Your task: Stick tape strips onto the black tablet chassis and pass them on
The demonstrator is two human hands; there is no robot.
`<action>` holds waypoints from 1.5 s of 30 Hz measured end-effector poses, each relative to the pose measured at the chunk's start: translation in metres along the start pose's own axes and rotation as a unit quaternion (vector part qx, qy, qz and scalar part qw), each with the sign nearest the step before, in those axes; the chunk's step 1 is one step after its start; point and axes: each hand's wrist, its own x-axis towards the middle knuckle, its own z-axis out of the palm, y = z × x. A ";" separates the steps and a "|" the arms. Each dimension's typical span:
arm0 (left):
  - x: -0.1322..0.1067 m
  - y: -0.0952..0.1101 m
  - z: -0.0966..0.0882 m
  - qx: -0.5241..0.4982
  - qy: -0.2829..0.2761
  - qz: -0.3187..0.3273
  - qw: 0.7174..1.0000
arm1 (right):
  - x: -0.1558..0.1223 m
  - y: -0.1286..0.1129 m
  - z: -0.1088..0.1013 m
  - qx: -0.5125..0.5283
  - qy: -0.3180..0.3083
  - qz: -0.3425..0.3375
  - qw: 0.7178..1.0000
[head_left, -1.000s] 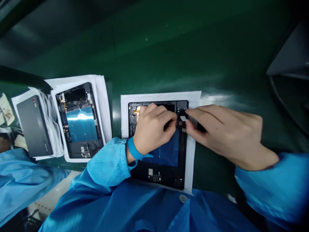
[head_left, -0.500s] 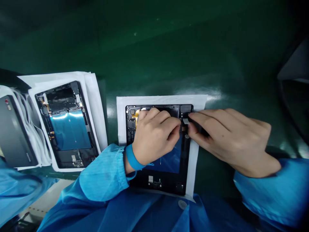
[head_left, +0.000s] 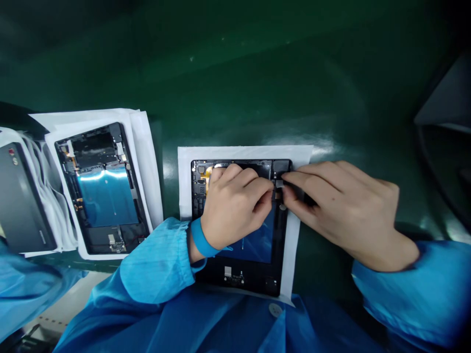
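Observation:
An opened tablet (head_left: 277, 235) lies on a white sheet in front of me, its black frame and dark blue inner panel (head_left: 259, 247) showing. My left hand (head_left: 235, 208), with a blue band at the wrist, rests over the tablet's upper left and middle. Its fingers are curled and the thumb is drawn in against the index finger; what they hold, if anything, is hidden. At the tablet's upper right edge my right hand (head_left: 338, 208) pinches a small silvery tab (head_left: 279, 184) between thumb and index finger. The tab lies close to the inner parts there.
To the left, another opened tablet (head_left: 108, 196) lies on stacked white sheets (head_left: 149, 162). Beyond it stands a dark grey tablet cover (head_left: 22, 201) among more sheets. A co-worker's blue sleeve (head_left: 29, 289) shows at lower left. Green mat (head_left: 235, 98) spreads behind.
My right hand has moved slightly left with the silvery tab, which now sits closer over the tablet's edge. The left hand has hardly moved.

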 end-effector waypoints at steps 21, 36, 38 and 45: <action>-0.002 -0.001 0.006 0.012 0.015 0.008 1.000 | -0.020 -0.009 -0.004 -0.040 -0.018 -0.075 0.996; -0.003 -0.002 0.005 0.004 0.018 0.020 1.000 | -0.026 -0.002 -0.005 0.012 -0.012 -0.093 0.996; -0.002 -0.002 0.005 0.003 0.016 0.019 1.000 | -0.024 -0.002 -0.004 0.016 -0.017 -0.080 0.997; 0.000 -0.001 0.004 0.016 0.001 0.000 1.000 | -0.017 0.004 -0.003 0.057 0.005 -0.036 0.998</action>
